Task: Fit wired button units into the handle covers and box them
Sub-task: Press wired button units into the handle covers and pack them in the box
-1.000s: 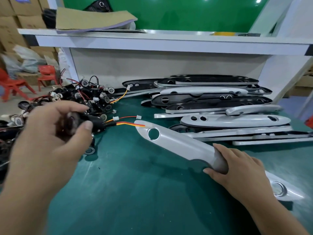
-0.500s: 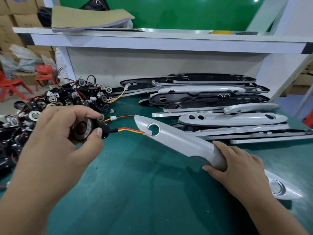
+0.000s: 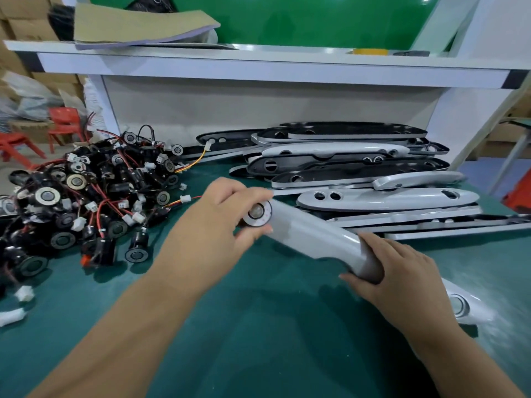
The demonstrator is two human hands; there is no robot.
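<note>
A long silver-grey handle cover (image 3: 313, 235) lies slanted across the green table. My right hand (image 3: 399, 280) grips it around its middle. My left hand (image 3: 227, 222) pinches a round wired button unit (image 3: 257, 214) at the hole in the cover's far end; the unit's flat face points up. Its wires are hidden behind my fingers and the cover. The cover's near end (image 3: 459, 305) shows a second round ringed opening beyond my right wrist.
A heap of black wired button units (image 3: 86, 202) with red and orange wires fills the left of the green table (image 3: 258, 326). Several handle covers (image 3: 359, 179), silver and black, are stacked at the back right under a white shelf (image 3: 258, 67). Loose white connectors (image 3: 17, 304) lie at the left edge.
My left hand carried the button unit rightwards from beside the heap to the cover's end hole. Its wires, trailing towards the cover before, are out of sight. My right hand kept its hold.
</note>
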